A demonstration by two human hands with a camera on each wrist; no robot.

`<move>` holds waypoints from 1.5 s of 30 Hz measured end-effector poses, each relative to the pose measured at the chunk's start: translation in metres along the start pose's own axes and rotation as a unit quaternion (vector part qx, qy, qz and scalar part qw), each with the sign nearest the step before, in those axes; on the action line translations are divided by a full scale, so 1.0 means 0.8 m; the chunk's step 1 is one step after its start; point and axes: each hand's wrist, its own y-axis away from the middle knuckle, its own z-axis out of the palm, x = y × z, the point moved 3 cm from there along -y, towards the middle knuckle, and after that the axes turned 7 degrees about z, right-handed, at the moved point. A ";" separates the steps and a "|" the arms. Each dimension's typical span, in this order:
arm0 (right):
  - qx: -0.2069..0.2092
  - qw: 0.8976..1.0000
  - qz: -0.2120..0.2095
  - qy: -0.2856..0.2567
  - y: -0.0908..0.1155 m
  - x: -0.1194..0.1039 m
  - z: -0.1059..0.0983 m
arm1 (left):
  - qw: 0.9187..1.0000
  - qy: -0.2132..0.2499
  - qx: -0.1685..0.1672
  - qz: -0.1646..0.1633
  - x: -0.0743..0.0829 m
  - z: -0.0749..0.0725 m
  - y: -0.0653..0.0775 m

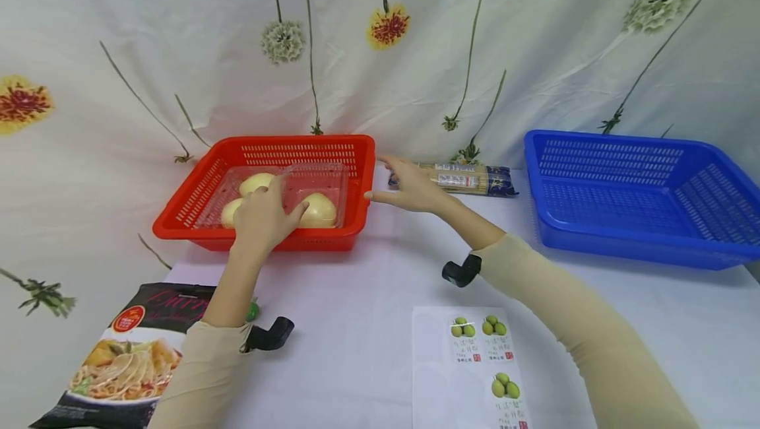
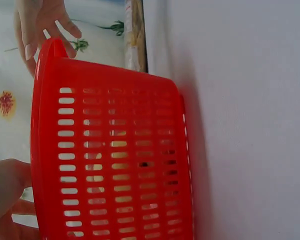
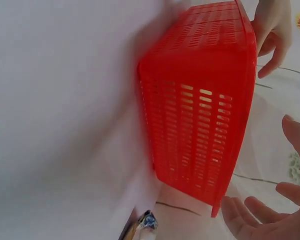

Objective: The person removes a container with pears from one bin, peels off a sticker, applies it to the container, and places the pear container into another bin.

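My left hand (image 1: 261, 214) reaches over the front rim of the red basket (image 1: 196, 234), thumb spread from the fingers. Inside the basket sits a clear plastic container (image 1: 341, 175) with a few smooth, round, pale yellow items (image 1: 318, 210); the hand partly hides them. In the right wrist view the left fingers (image 3: 272, 37) hang loosely over the rim with nothing gripped. My right hand (image 1: 410, 186) is by the basket's right end, fingers spread and thumb pointing at the rim. Its palm holds nothing, as the right wrist view also shows.
Behind the right hand lies a pack of noodles (image 1: 475, 179). A blue basket (image 1: 623, 244) stands at the right. A printed food bag (image 1: 130, 350) lies at the front left, with a small green thing (image 1: 253, 311) near the left sleeve. A label sheet (image 1: 439, 363) lies in front.
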 end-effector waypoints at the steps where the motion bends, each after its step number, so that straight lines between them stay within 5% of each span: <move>1: -0.005 1.000 -0.002 -0.003 -0.007 -0.006 0.004 | 1.000 0.000 -0.007 -0.002 -0.005 0.000 0.000; 8: -0.020 1.000 0.019 -0.003 -0.046 -0.035 0.024 | 0.998 0.000 -0.065 -0.018 -0.027 0.005 -0.005; 13: -0.027 0.997 0.061 0.026 -0.063 -0.045 0.031 | 0.994 0.051 -0.095 -0.021 -0.029 0.012 -0.012; 18: -0.063 0.996 0.059 0.034 -0.075 -0.059 0.041 | 0.988 0.079 -0.124 -0.040 -0.025 0.017 -0.020; 35: -0.145 0.983 0.110 0.025 -0.096 -0.069 0.068 | 0.986 0.038 -0.126 -0.104 -0.021 0.017 -0.023; 39: -0.171 0.978 0.116 0.009 -0.095 -0.070 0.074 | 0.988 0.059 -0.113 -0.084 -0.027 0.020 -0.022; 45: -0.158 0.977 0.144 -0.010 -0.094 -0.069 0.076 | 0.986 0.109 -0.107 -0.062 -0.036 0.019 -0.020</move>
